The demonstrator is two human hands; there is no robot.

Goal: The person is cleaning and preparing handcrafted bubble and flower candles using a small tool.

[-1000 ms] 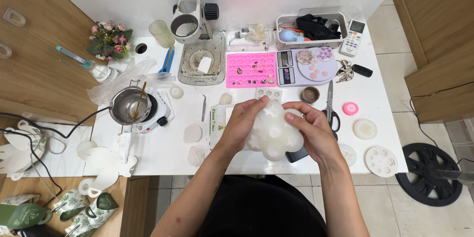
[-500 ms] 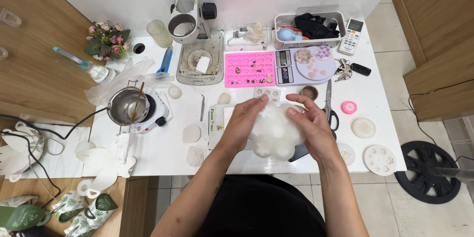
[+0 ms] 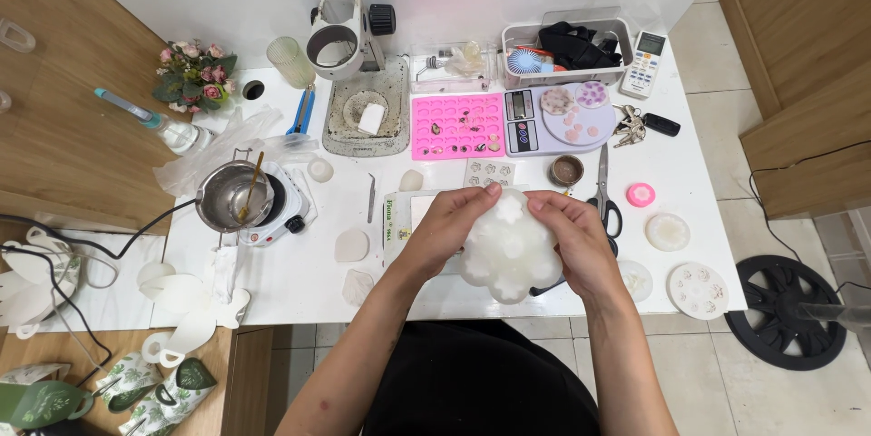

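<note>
A white flower-shaped mould (image 3: 508,250) is gripped at its two sides, the left hand (image 3: 446,229) and the right hand (image 3: 573,238) both closed around its edges, thumbs meeting at the far rim. It is held just above the near edge of the desk (image 3: 299,282), in front of the pink tray (image 3: 458,126) and the scissors (image 3: 603,186). The flexing is best done evenly, judged from this grip, with pressure spread round the lobes rather than pinched at one point. The mould's broad face is turned upward; being nearly round, no clear long axis can be told.
</note>
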